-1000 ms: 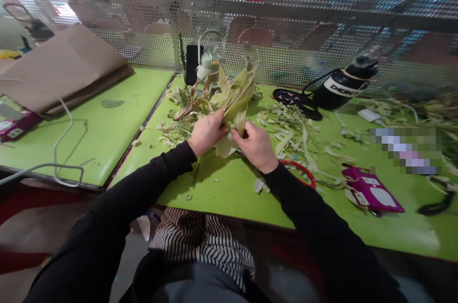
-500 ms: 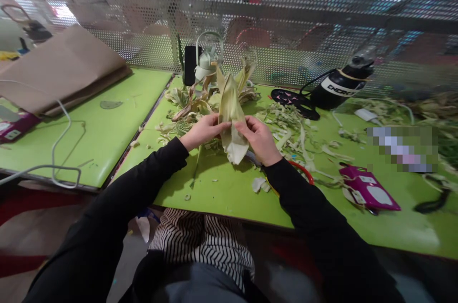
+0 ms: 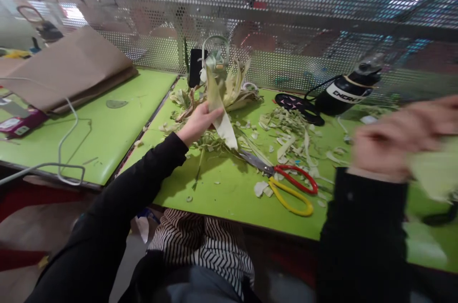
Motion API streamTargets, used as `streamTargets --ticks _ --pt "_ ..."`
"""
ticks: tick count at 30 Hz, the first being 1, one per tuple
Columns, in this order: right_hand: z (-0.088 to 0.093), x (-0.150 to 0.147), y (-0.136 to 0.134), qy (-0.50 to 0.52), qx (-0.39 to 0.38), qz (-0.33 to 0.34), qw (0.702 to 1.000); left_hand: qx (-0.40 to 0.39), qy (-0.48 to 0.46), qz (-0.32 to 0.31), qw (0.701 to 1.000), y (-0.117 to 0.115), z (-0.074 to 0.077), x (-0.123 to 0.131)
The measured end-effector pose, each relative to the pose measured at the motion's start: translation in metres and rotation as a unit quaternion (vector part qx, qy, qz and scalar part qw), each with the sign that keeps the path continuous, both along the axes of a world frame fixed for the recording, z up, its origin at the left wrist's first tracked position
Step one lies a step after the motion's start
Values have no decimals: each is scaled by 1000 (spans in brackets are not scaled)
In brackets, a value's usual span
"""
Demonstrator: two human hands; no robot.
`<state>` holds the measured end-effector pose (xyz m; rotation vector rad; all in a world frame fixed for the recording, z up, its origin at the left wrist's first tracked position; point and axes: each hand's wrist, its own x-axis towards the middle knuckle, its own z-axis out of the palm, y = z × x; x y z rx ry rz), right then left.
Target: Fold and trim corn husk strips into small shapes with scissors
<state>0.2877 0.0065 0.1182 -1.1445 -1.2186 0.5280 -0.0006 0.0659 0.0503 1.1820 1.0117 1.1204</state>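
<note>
The left hand (image 3: 197,122) pinches a pale husk (image 3: 225,130) — the right hand (image 3: 390,143), blurred, grips a light-green piece (image 3: 434,172).

On the black bottle (image 3: 351,85), a white band (image 3: 342,94) reads — apparently — "ENERGY" (last letters blurred).

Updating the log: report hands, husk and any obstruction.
Left hand gripping pale husk piece. Right hand out to the right, blurred, holding second piece. Scissors lying between hands, near husk's lower tip: possible snag.
</note>
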Motion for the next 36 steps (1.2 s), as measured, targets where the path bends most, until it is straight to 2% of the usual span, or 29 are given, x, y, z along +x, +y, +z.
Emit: streamTargets --ticks 1,4,7,9,15,20,22,26,28,33,36 --pt "-7 -21 -1 14 -20 23 999 -8 3 -41 999 -5 -1 5" --pt "-38 -91 2 7 -112 131 985 -18 31 -88 996 -20 -6 18" --pt "-66 -125 6 15 -152 227 962 -14 36 -129 991 -29 -10 25" --pt "-77 -126 8 16 -169 252 953 -31 23 -153 988 -30 -11 26" --pt "-81 -109 12 -90 -163 163 969 -67 -33 -189 979 -24 -13 20" --pt "-83 -107 13 -147 -162 124 968 -18 13 -240 970 -27 -8 17" --pt "-82 -106 13 -136 -170 154 964 4 44 -223 974 -28 -7 18" --pt "-79 -100 12 -52 -195 262 944 14 82 -168 982 -27 -5 19" --pt "-76 -97 13 -56 -199 257 944 11 71 -145 987 -25 -4 18" --pt "-76 -93 16 -120 -177 187 959 -17 3 -77 997 -23 1 17" --pt "-79 -93 16 -139 -186 211 950 -29 -22 -55 998 -22 0 17"
